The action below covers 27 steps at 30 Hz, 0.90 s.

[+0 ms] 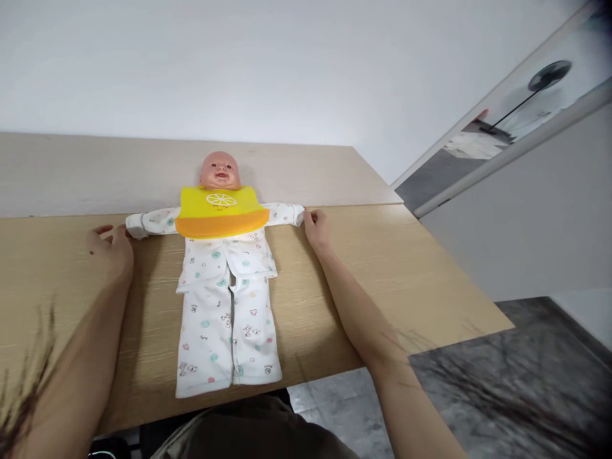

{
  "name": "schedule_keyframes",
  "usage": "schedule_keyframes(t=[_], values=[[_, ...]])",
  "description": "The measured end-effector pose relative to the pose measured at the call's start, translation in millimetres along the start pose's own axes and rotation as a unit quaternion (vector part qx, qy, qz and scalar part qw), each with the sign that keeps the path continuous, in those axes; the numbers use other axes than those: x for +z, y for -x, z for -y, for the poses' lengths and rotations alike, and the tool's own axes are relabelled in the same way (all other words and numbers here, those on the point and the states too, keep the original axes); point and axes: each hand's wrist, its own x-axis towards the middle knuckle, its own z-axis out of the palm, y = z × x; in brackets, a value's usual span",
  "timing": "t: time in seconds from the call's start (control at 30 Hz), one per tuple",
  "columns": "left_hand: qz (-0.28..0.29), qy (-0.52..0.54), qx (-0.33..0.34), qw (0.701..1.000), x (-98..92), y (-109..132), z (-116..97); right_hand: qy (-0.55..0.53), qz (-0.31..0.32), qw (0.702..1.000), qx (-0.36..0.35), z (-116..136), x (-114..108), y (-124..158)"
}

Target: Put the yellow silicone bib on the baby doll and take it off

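Dark strands, table under clothed doll

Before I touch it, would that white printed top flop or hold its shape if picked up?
The white printed top would probably flop, since its front hem parts and lies loosely over the trousers. The cloth looks light, judging by the creased cuff near the left hand. Lifting it might shift the yellow bib lying across its chest.

A bare left forearm reaches from near left toward the far side, slanting slightly right; its left hand has loosely bent, parted fingers. The bare right arm slants far and left from near right, its right hand curled, thumb close to forefinger.
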Motion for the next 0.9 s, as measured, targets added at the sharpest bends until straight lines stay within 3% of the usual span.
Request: schedule_keyframes(t=[0.17, 0.4, 0.57, 0.8, 0.9], values=[[-0.02, -0.039, -0.045, 0.998, -5.0, 2.2, 5.8, -0.001, 0.013, 1.0, 0.014, -1.2, 0.0, 0.9], [0.029, -0.036, -0.011, 0.999, -3.2, 1.1, 9.2, -0.014, 0.044, 0.999, -0.001, 0.2, 2.2, 0.8], [0.018, -0.016, -0.012, 1.0, -2.4, -1.6, 13.4, -0.016, 0.069, 0.997, -0.025, -7.8, 0.9, -4.2], [0.004, 0.015, -0.017, 1.0, -4.1, 3.3, 6.8, -0.052, 0.051, 0.997, -0.002, -7.5, 2.5, -4.4], [-0.029, 0.018, 0.0, 0.999, -5.8, 7.9, 2.4, -0.062, 0.025, 0.998, 0.016, -4.1, 4.0, -4.2]])
